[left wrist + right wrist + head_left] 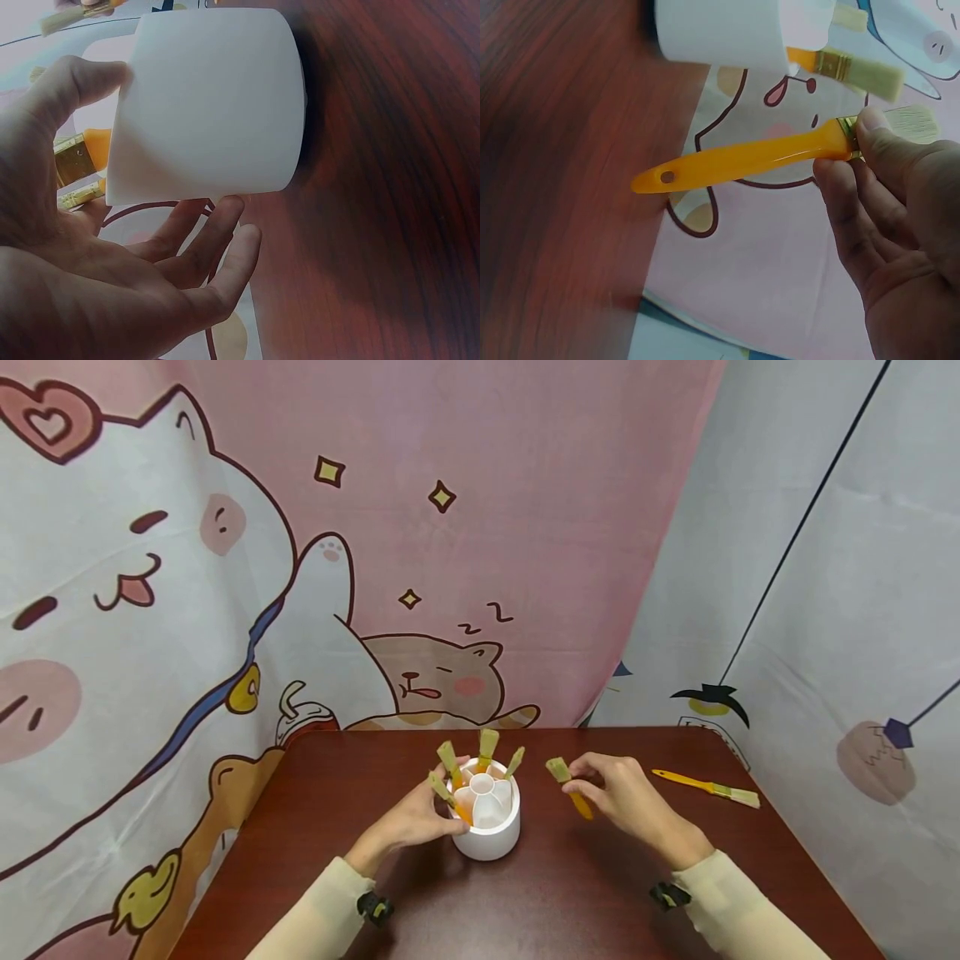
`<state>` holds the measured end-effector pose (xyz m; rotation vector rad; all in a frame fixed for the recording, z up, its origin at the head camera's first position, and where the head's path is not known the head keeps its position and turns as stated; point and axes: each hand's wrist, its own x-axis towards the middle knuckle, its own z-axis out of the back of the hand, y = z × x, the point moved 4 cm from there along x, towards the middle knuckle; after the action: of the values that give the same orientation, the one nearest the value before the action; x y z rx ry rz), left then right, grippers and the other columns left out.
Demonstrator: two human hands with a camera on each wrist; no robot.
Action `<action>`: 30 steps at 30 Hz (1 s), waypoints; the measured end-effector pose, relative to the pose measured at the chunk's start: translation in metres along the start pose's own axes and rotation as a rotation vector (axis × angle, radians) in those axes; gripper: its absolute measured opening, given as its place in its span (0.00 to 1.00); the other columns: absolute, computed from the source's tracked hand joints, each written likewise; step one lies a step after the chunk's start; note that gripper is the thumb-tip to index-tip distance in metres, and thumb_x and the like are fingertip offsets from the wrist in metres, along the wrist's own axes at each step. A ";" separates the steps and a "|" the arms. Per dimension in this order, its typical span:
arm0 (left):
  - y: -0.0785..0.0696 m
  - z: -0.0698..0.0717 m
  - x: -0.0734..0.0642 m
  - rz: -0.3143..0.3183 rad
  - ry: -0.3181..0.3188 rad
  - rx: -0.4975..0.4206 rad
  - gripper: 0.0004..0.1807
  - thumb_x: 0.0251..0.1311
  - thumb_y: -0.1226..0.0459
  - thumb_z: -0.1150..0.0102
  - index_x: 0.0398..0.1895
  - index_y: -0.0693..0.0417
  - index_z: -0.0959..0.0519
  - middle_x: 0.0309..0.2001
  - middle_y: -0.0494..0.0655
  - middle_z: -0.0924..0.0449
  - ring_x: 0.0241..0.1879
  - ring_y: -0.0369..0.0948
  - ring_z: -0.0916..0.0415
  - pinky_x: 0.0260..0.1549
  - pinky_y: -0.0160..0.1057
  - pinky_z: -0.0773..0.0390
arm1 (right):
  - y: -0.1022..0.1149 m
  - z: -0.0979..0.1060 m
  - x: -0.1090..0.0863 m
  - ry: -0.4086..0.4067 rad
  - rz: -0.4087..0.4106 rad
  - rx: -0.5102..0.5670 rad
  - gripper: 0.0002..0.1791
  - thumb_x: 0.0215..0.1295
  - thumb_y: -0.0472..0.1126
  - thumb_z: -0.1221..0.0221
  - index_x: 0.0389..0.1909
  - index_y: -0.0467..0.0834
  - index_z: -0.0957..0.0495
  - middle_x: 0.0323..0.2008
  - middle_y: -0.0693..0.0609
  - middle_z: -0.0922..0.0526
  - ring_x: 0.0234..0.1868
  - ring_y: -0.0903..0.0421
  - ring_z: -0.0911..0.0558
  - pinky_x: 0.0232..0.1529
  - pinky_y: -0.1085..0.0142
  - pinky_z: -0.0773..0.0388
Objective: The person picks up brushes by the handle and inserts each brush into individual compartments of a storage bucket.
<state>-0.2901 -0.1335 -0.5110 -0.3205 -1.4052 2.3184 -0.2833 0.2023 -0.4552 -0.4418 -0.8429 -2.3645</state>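
Observation:
A white round organizer [487,845] with petal-shaped compartments stands on the table, and my left hand [411,818] grips it from the left side. In the left wrist view the thumb lies at the rim of the organizer [210,105], the other fingers along its side. Several paintbrushes [488,745] stand in its compartments, bristles up. To the right of it, my right hand [622,789] pinches another paintbrush [581,805] in the air. The right wrist view shows thumb and fingertips at the metal band, with the orange handle of the paintbrush [742,163] hanging down.
One more paintbrush [690,781] with an orange handle lies on the dark red wooden table [540,902], right of my right hand. A cartoon-printed cloth [540,552] hangs behind the table and along its sides.

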 end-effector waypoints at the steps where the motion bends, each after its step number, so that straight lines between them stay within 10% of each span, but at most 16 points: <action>1: 0.000 0.000 0.000 0.001 0.001 0.000 0.58 0.53 0.64 0.20 0.85 0.32 0.44 0.77 0.47 0.31 0.73 0.51 0.30 0.70 0.67 0.31 | 0.002 0.000 0.000 -0.001 -0.003 0.006 0.11 0.61 0.45 0.24 0.42 0.55 0.14 0.36 0.65 0.12 0.32 0.69 0.16 0.35 0.72 0.15; 30: -0.002 0.000 0.000 0.004 -0.001 0.005 0.58 0.54 0.65 0.21 0.85 0.32 0.44 0.76 0.47 0.30 0.71 0.50 0.28 0.69 0.65 0.28 | 0.056 0.004 0.011 -0.059 0.153 0.178 0.19 0.58 0.33 0.22 0.45 0.53 0.15 0.41 0.62 0.11 0.39 0.66 0.12 0.41 0.69 0.12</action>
<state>-0.2897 -0.1325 -0.5094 -0.3203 -1.4008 2.3248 -0.2568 0.1656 -0.4207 -0.4857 -1.0004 -2.1254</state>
